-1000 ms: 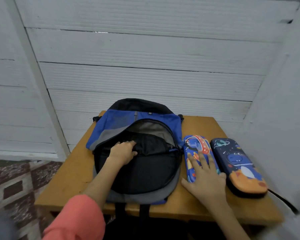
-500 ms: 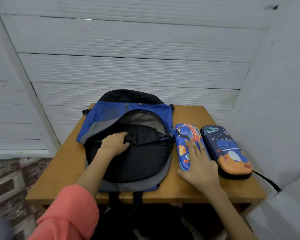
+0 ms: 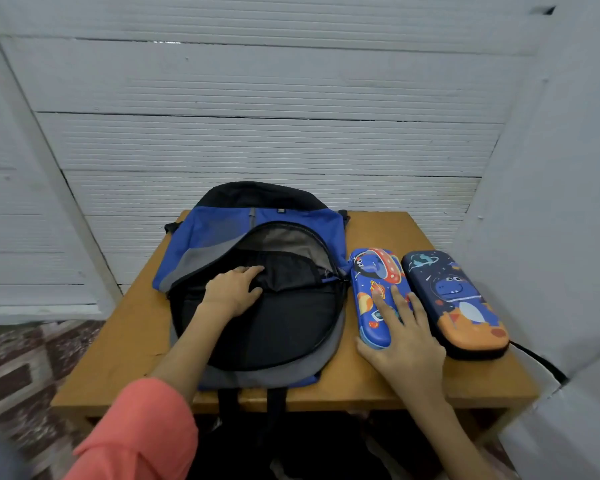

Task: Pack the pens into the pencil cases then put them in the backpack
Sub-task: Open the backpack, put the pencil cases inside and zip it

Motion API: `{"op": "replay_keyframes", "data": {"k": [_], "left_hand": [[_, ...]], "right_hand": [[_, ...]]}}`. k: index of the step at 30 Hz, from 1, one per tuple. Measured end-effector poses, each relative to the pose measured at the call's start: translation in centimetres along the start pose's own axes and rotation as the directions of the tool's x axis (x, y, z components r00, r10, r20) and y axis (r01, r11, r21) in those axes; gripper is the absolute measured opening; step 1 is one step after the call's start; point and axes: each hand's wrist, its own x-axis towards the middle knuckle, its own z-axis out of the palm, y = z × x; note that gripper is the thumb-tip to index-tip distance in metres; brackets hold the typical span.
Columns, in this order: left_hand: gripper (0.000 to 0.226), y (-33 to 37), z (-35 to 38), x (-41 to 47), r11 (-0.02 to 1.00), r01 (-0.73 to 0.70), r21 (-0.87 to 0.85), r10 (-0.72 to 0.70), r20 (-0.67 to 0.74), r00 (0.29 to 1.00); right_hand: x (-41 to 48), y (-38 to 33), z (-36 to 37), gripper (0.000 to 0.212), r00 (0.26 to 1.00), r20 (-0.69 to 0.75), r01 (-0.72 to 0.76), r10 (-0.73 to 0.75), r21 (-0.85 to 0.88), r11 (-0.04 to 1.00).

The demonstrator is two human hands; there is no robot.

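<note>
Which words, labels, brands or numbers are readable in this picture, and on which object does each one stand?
No text is readable here.
The small tag on the backpack: too small to read.
The light blue pencil case: pictures only, no words seen.
The dark blue pencil case: pictures only, no words seen.

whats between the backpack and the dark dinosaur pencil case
The bright blue pencil case lies there, between backpack and dark pencil case, the right hand resting on it, as the head view shows.

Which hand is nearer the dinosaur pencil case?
Right. The right hand lies on the blue pencil case beside the dinosaur pencil case; the left hand is on the backpack.
</note>
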Motion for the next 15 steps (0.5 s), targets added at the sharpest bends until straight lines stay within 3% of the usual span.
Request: {"op": "replay_keyframes", "data": {"k": [9,15], "left_hand": [[0.034,0.1,-0.3,0.3,1.000,0.011,0.020,-0.007,-0.186,0.983],[0.035,-0.6,-2.1,0.4,0.999,0.007,-0.035,-0.015,-0.250,0.968]], "right_hand": [[-0.3,0.6,0.5,0.062,0.978,-0.205,0.067,-0.034,0.157,0.985],[-1.3,0.1,-0.8,0.047,0.900,-0.434,0.130,-0.026,0.212,0.968]]}}
